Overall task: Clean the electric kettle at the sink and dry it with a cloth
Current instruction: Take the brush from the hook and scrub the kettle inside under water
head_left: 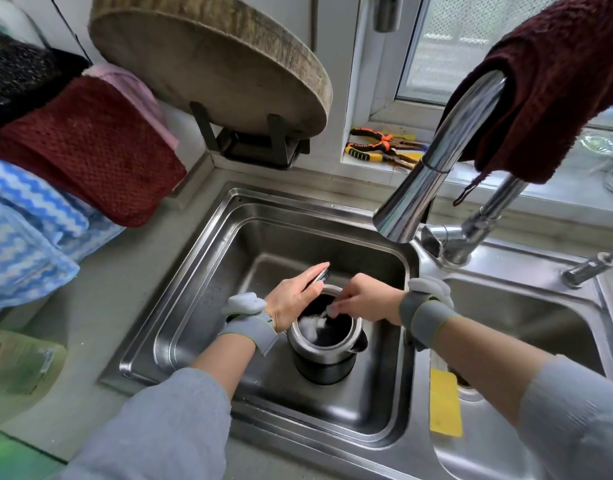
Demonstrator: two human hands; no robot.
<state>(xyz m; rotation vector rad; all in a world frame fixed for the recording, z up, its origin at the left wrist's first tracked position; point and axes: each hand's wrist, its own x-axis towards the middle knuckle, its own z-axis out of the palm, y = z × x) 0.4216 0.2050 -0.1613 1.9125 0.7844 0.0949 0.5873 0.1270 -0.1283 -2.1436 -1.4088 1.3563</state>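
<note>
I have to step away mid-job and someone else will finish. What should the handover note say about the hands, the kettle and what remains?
Left hand: grips the kettle's open lid, holding it back.
Right hand: fingers curled at the kettle mouth, pinching something small and whitish; too blurred to name.
Kettle: upright in the left sink basin, white foam or residue showing inside.
Faucet: no water visible running.
Done: inside scrub under way.
Left: finish scrubbing, rinse, dry. A dark red cloth hangs over the faucet.

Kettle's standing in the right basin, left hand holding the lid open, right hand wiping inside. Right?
Not quite: the head view shows the kettle standing in the left basin. The rest holds: the left hand holds the lid open, and the right hand works inside.
</note>
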